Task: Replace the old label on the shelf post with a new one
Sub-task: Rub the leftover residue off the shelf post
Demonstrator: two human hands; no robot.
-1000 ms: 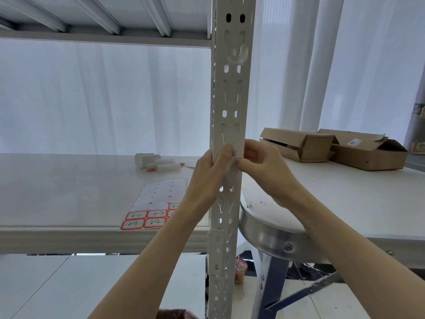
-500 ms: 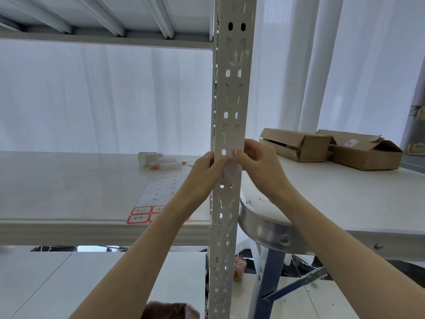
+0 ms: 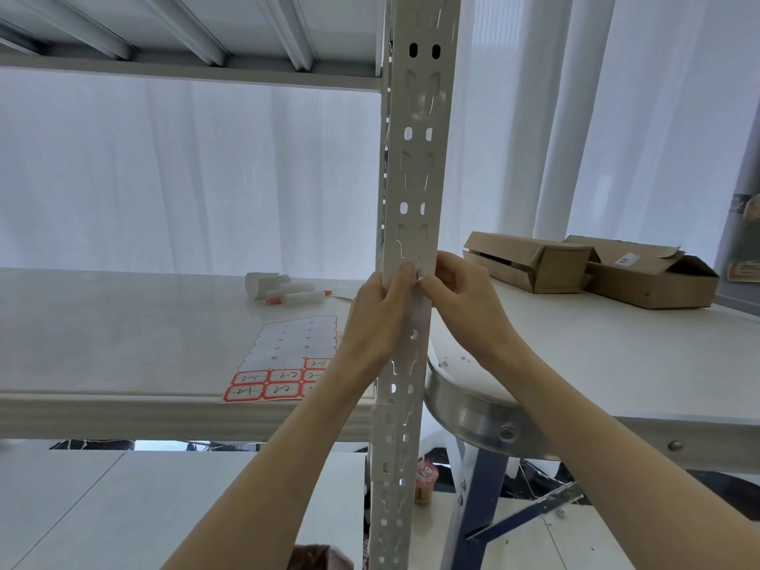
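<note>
A white perforated shelf post [image 3: 415,178] stands upright in the middle of the view. On its front face, at hand height, sits a pale whitish label [image 3: 418,310], hard to tell from the metal. My left hand [image 3: 376,318] grips the post's left edge, thumb on the front by the label's top. My right hand [image 3: 460,306] pinches at the label's top edge with thumb and fingertip. A sheet of red-bordered labels [image 3: 288,355] lies on the shelf board [image 3: 123,331] to the left, its lower rows handwritten.
Rolled white paper and a red-tipped marker [image 3: 288,292] lie further back on the shelf board. Right of the post a round metal-rimmed table [image 3: 473,409] carries two open cardboard boxes [image 3: 530,261] [image 3: 649,277]. An upper shelf [image 3: 185,67] spans overhead.
Both hands stay at the same spot on the post, fingertips working at the label. The view has shifted slightly.
</note>
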